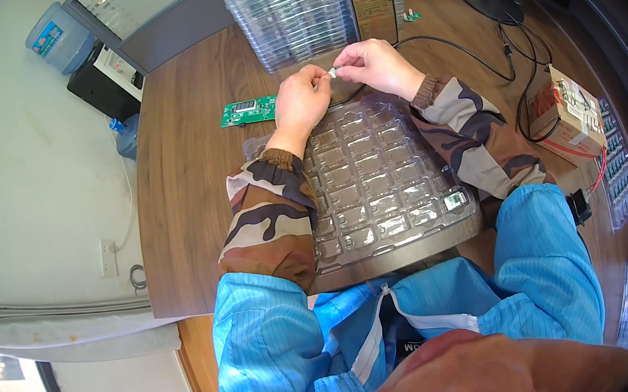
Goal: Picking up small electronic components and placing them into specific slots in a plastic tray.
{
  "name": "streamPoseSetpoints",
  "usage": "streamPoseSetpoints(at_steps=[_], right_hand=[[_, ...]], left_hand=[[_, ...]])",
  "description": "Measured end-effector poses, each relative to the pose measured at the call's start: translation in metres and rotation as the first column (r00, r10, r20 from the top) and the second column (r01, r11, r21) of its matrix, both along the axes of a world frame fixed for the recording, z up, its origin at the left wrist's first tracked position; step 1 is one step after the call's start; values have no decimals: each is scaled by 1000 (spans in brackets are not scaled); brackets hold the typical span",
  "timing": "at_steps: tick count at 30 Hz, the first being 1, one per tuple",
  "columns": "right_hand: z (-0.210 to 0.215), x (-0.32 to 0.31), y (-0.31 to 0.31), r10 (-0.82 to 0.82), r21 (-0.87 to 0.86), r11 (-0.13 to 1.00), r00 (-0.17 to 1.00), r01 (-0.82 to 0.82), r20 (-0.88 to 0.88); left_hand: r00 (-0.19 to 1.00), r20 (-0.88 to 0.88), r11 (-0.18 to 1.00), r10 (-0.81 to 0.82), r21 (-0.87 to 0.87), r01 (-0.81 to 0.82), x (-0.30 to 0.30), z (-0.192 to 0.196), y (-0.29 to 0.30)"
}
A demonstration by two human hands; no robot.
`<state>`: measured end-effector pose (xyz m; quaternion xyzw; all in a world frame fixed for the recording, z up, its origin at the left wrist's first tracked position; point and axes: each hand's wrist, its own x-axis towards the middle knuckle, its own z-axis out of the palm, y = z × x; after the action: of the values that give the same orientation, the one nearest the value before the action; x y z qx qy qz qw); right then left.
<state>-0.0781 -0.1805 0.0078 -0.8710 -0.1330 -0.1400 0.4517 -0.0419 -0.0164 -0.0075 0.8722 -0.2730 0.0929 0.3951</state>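
Both hands meet above the far edge of a clear plastic blister tray (376, 178) that lies flat on the brown wooden table (187, 215). The left hand (302, 100) and the right hand (373, 64) each pinch one end of a single tiny pale component (332, 72), fingertips closed narrowly on it, so the part hangs between the two hands just over the tray's upper rim. The tray has many shallow square pockets in rows; nearly all look empty, and one small component (455, 200) sits in a pocket at the near right corner. One green circuit board (248, 111) lies on the table just left of the left hand, apart from the tray. Behind the hands stands one tall stack of clear trays (285, 5) filled with green parts, too many to count. One phone (371, 5) leans upright against the stack. Black cables (508, 57) curl across the right side of the table, near one open cardboard box (566, 118). One blue water bottle (59, 38) stands on the floor at far left. Both forearms wear camouflage sleeve covers over a blue coat.
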Motion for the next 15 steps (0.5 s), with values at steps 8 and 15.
streamPoseSetpoints(at_steps=[8,15], right_hand=[[44,-132,-35,28,-431,900,980,61,197],[51,-309,-82,-691,-793,253,678,553,253]], left_hand=[[995,-97,999,4,39,0,-2,-1,8],[997,-80,997,-14,70,20,-5,7,-2]])
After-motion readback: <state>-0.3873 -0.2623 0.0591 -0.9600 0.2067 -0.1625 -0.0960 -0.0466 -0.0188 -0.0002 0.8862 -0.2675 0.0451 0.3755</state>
